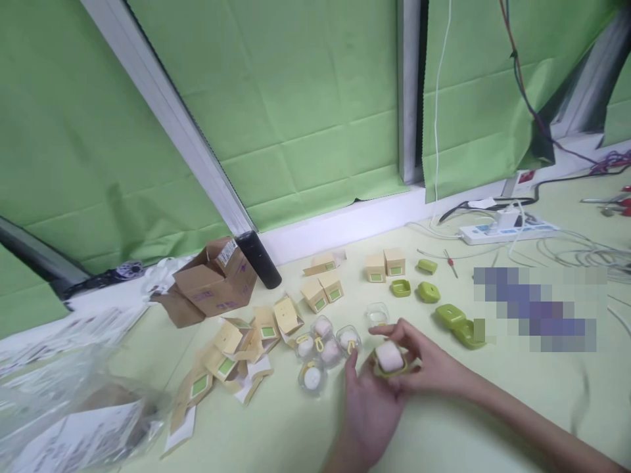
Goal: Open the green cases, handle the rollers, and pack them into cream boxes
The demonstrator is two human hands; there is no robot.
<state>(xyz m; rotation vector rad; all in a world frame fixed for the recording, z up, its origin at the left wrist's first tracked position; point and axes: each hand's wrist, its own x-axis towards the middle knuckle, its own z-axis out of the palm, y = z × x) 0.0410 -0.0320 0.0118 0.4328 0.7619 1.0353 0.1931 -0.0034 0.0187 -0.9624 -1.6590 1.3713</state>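
A pale pink, rounded sponge-like piece (389,355) sits in a small green holder (394,372) between my two hands. My left hand (371,410), palm up, supports the holder from below; its thumb is stretched out and its other fingers are largely hidden. From the right, my right hand (428,362) grips the holder, its index finger raised above the piece. Just beyond my fingers lies a clear plastic cover (377,315). Several clear cases (329,351) with pale balls and yellow loops cluster left of my hands.
Several opened cardboard boxes (224,361) lie left. Green case parts (449,316) are to the right. Behind stand a brown carton (214,282) and black cylinder (259,259). A power strip (510,230), cables and a small screwdriver (450,263) lie back right.
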